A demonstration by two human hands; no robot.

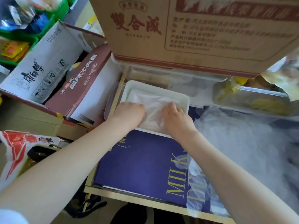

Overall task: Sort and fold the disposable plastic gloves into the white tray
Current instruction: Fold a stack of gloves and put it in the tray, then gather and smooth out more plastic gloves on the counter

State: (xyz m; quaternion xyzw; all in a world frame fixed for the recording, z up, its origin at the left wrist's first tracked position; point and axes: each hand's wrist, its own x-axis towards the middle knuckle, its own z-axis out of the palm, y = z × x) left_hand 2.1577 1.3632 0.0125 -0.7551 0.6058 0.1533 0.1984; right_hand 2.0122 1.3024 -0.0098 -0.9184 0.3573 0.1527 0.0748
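Head view, looking down on a crowded work surface. Largest item: a brown cardboard carton (186, 29) with red printed characters, filling the upper frame and resting on clear lidded containers (161, 75). At left stands an open white carton (40, 65), with a maroon noodle box (80, 81) leaning inside it; green bins (32, 34) sit behind. The working surface is a dark blue box (137, 162) with yellow "MILK" lettering, bordered by a pale wooden edge (145, 202). To the right lies a loose heap of clear plastic gloves (234, 143), spreading over the blue box's right side. A clear container (250, 99) with yellow contents sits at the upper right. A red-and-white bag (16, 151) lies at lower left.

The white tray (161, 89) sits on the far end of the blue box, just in front of the clear containers. Folded gloves (153, 102) lie flat inside it.

The left hand (131, 113) rests at the tray's near left side, knuckles up, fingers bent down onto the plastic; whether it grips the plastic cannot be told. The right hand (176, 117) lies palm down on the gloves at the tray's near right side, fingers extended and pressing; a ring (174, 108) shows on one finger.
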